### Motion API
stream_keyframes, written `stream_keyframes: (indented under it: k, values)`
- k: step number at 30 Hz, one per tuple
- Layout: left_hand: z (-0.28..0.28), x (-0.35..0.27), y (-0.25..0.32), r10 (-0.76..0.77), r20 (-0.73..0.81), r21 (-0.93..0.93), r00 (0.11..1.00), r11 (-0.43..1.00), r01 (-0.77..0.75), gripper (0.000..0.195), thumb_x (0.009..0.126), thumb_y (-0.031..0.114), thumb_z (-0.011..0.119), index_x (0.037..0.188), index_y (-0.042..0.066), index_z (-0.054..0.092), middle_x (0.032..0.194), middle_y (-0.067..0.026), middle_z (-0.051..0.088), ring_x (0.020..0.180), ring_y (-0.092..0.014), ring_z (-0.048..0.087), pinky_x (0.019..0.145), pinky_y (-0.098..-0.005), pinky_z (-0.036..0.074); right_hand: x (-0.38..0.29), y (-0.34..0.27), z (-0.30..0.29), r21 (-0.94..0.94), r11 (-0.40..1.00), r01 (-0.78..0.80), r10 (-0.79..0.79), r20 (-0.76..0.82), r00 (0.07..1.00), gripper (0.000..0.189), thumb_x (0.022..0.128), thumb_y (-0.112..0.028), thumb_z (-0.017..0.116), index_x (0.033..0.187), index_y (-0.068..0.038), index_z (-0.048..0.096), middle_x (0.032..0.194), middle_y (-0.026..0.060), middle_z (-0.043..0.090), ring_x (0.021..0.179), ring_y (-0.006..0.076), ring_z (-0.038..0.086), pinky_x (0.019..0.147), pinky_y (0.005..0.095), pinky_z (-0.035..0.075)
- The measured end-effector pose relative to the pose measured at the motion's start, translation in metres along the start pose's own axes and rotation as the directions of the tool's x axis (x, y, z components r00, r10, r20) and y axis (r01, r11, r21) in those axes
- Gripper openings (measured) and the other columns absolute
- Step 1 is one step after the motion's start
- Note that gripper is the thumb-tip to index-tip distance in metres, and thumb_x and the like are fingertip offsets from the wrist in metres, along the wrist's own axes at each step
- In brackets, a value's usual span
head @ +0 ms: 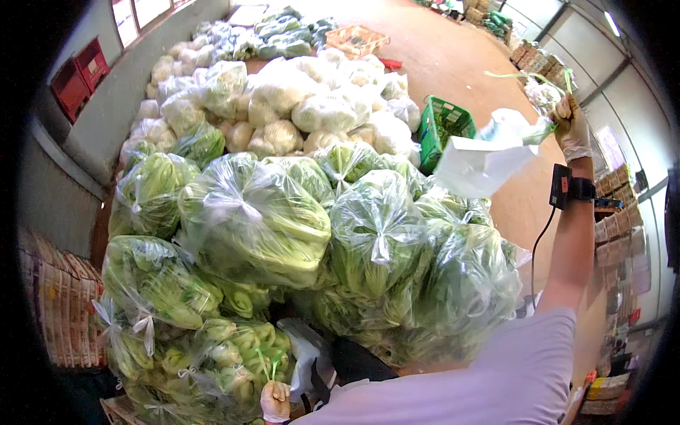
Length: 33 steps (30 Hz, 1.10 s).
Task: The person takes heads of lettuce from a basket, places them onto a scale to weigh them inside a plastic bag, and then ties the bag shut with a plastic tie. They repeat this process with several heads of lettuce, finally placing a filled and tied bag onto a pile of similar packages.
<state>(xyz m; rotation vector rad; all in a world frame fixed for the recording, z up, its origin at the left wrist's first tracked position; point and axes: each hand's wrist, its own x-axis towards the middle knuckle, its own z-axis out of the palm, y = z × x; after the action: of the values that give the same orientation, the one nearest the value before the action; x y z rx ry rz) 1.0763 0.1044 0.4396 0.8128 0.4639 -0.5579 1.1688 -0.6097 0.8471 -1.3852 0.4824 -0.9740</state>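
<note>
My right hand [567, 121], in a thin glove, is raised at the upper right, its fingers closed on green ties, with a clear plastic bag [486, 164] hanging out to its left. At the bottom, my left hand [275, 401], also gloved, is closed on thin green ties [270, 366]. It is beside a clear bag of leafy green vegetables [239, 353]. Before me are stacked knotted clear bags of long leafy greens [255, 228]. Whether the bag at my right hand holds anything, I cannot tell.
Bags of round pale vegetables [281, 106] lie behind the greens. A green crate [446, 127] stands at their right, an orange crate [357, 42] farther back. Red bins [79, 77] are by the left wall. Stacked cartons [619, 223] line the right side.
</note>
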Motion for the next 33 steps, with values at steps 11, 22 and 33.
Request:
stream_keyframes:
  k: [11, 22, 33]
  values:
    - [0.040, -0.142, 0.076, 0.381, 0.484, -0.133, 0.788, 0.922, -0.364, 0.043, 0.093, 0.029, 0.039, 0.054, 0.013, 0.034, 0.046, -0.0008, 0.032, 0.042, -0.015, 0.032, 0.051, -0.0303, 0.031, -0.215, -0.131, 0.058, 0.389, 0.921, -0.038, -0.223, 0.602, 0.767, 0.027, 0.093, -0.027, 0.043, 0.070, -0.013, 0.046, 0.054, -0.0021, 0.039, 0.043, 0.0059, 0.032, 0.043, 0.0209, 0.031]
    - [0.010, -0.275, 0.134, 0.878, 0.145, -0.520, 0.457, 0.460, -0.720, 0.033, 0.095, 0.025, 0.036, 0.064, 0.014, 0.040, 0.059, 0.0022, 0.037, 0.054, -0.011, 0.036, 0.054, -0.0273, 0.035, -0.422, -0.085, 0.208, 0.320, 0.829, -0.459, -0.127, 0.907, 0.402, 0.028, 0.093, -0.031, 0.043, 0.071, -0.013, 0.042, 0.062, -0.0027, 0.038, 0.044, 0.0069, 0.032, 0.046, 0.0204, 0.033]
    - [0.053, -0.259, 0.135, 0.825, 0.088, 0.303, 0.558, 0.511, -0.804, 0.026, 0.093, 0.020, 0.043, 0.094, 0.000, 0.060, 0.072, -0.0003, 0.054, 0.062, -0.009, 0.045, 0.058, -0.0224, 0.037, -0.617, -0.019, 0.289, -0.009, 0.994, -0.109, -0.021, 0.964, -0.267, 0.030, 0.094, -0.025, 0.043, 0.101, -0.002, 0.063, 0.073, -0.0032, 0.057, 0.061, 0.0032, 0.043, 0.055, 0.0170, 0.037]
